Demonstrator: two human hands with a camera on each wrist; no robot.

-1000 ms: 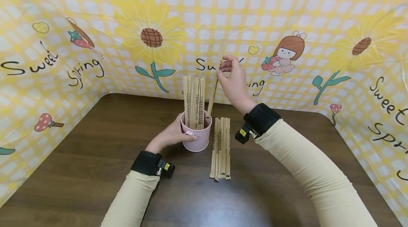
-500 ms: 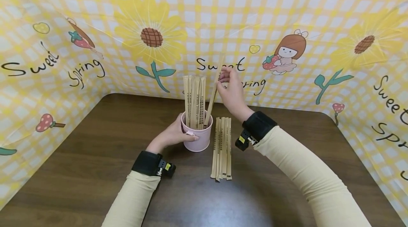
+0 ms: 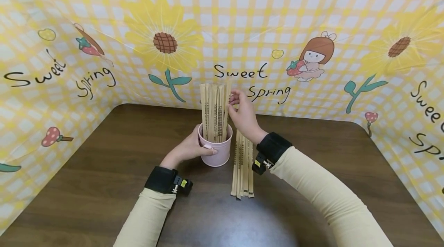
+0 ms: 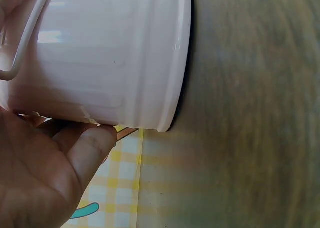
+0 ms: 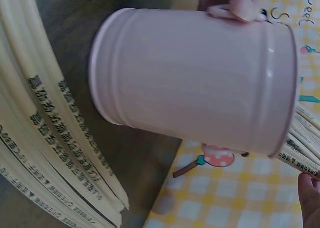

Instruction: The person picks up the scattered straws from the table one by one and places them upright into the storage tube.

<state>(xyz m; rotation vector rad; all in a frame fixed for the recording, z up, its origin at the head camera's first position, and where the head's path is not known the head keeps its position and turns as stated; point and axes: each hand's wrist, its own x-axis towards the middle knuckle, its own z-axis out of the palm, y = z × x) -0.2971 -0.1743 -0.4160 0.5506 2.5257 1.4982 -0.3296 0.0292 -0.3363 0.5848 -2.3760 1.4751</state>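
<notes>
A pink metal cup (image 3: 216, 152) stands on the brown table (image 3: 104, 170) and holds several paper-wrapped chopstick pairs (image 3: 212, 108) upright. My left hand (image 3: 200, 147) grips the cup from the left, thumb by its small handle; the left wrist view shows the cup's wall (image 4: 100, 58) against my palm (image 4: 45, 178). My right hand (image 3: 233, 99) pinches the top of the rightmost wrapped pair (image 3: 227, 104), which stands in the cup with the others. In the right wrist view the cup (image 5: 195, 83) fills the middle, and wrapped ends (image 5: 306, 144) stick out of its mouth.
Several more wrapped chopstick pairs (image 3: 243, 166) lie side by side on the table just right of the cup, also visible as a row (image 5: 50, 138) in the right wrist view. A yellow checked cloth with sunflowers (image 3: 163, 39) walls in the back and sides.
My right hand has come down and to the left with the wrapped pair, which went from slanting above the cup to standing upright among the others. The left hand stayed on the cup.
</notes>
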